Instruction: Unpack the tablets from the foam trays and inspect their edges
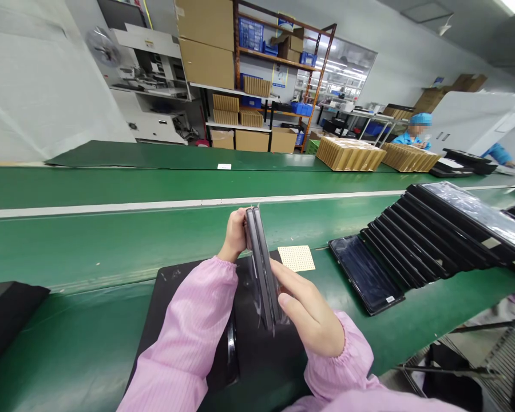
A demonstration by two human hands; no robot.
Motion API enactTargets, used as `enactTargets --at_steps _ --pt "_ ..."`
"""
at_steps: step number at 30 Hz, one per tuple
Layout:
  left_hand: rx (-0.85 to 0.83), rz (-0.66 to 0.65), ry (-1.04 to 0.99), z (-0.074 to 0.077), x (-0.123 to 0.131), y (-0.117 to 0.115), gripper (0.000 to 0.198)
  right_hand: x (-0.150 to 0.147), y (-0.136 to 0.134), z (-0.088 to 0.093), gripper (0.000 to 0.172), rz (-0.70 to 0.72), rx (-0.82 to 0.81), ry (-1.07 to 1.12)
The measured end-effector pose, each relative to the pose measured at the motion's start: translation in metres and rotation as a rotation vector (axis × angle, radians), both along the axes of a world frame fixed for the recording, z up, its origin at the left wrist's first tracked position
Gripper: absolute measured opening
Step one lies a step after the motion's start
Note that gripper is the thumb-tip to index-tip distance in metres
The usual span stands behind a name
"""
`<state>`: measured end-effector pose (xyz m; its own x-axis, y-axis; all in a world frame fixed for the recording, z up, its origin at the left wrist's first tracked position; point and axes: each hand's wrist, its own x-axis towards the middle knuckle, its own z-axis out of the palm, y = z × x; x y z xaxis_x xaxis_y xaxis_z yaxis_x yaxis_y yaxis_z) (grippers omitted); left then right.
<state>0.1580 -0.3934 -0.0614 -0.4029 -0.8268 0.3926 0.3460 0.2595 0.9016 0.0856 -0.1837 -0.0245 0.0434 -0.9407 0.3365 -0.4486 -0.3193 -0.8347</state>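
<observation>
Two pink-sleeved forearms reach in from 6 o'clock over a black mat (184, 297) on the green tabletop (90, 246). The left grip (235, 233) is closed around the far end of a pair of thin dark panels (262, 269), with its wrist bent inward. The right grip (311, 317) clasps the near end, fingers laid almost straight along the right-hand face. The panels stand on edge, face to face, held just above the mat in the middle of the view. At 2 o'clock from the mat, a small beige perforated card (296, 257) lies flat on the tabletop. At 3 o'clock, a row of sleeved black panels (438, 234) overlaps like shingles, the nearest one lying flat. A black tray (4, 315) shows partly at 9 o'clock. At 1 o'clock, two cardboard trays (349, 153) are packed with upright tan slats, and a co-worker (417, 133) in a blue cap stands behind them. At 12 o'clock, a shelf rack (283, 57) holds cartons and blue bins.
</observation>
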Motion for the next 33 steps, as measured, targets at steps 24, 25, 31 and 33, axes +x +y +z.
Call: enactTargets --at_steps 24,25,31,33 --pt "-0.010 -0.037 -0.001 0.006 0.001 0.005 0.068 -0.007 0.003 -0.001 0.065 0.079 0.000 0.021" --pt "-0.012 -0.038 0.001 0.006 0.000 0.005 0.068 -0.006 0.002 -0.001 0.065 0.072 -0.013 0.016" --pt "-0.049 -0.067 -0.014 0.007 -0.001 0.008 0.070 0.002 -0.006 0.000 0.042 -0.145 -0.002 -0.123" --pt "-0.065 -0.071 -0.021 0.006 -0.001 0.008 0.070 0.006 -0.009 0.001 0.034 -0.221 0.003 -0.150"
